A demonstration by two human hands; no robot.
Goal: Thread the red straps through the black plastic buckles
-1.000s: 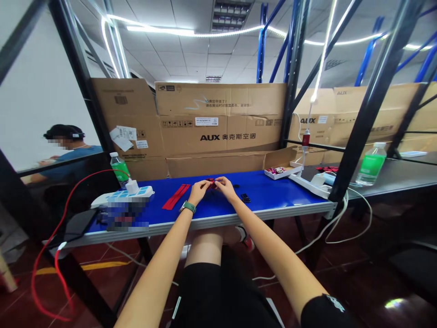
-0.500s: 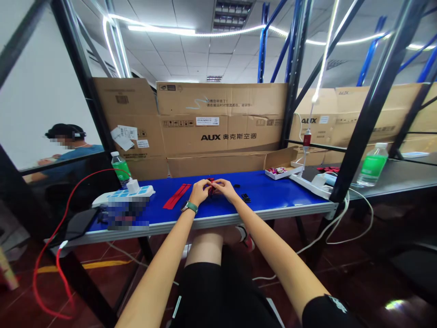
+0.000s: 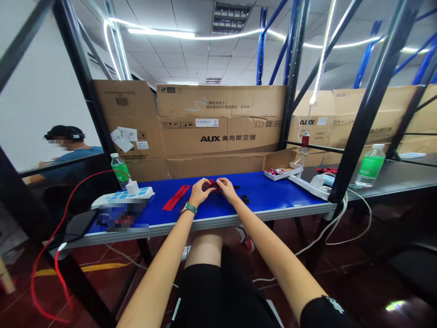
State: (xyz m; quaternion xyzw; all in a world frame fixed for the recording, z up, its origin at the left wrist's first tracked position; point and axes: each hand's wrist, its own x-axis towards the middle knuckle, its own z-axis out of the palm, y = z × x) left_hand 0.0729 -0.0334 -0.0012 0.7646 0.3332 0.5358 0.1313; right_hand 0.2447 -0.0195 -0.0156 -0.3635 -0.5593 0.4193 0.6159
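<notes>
Over the blue tabletop, my left hand (image 3: 199,193) and my right hand (image 3: 226,188) meet, both closed in a pinch on a bunched red strap (image 3: 213,184). Dark parts show beside the red between my fingers, too small to make out. Flat red straps (image 3: 176,197) lie on the table to the left of my left hand. Several small black pieces (image 3: 245,199) rest near my right wrist, and another black piece (image 3: 236,187) is just beyond that hand.
A white power strip (image 3: 126,197), a green-labelled bottle (image 3: 120,171) and a dark phone-like slab (image 3: 81,224) occupy the left side. At the back right stands an open box (image 3: 282,174) of small items. Cardboard (image 3: 225,132) walls the rear; a person (image 3: 73,150) sits beyond the frame.
My fingers have shifted around the red strap, the left thumb and forefinger now making a wider loop. More of the strap shows between my hands. The view has tilted slightly.
</notes>
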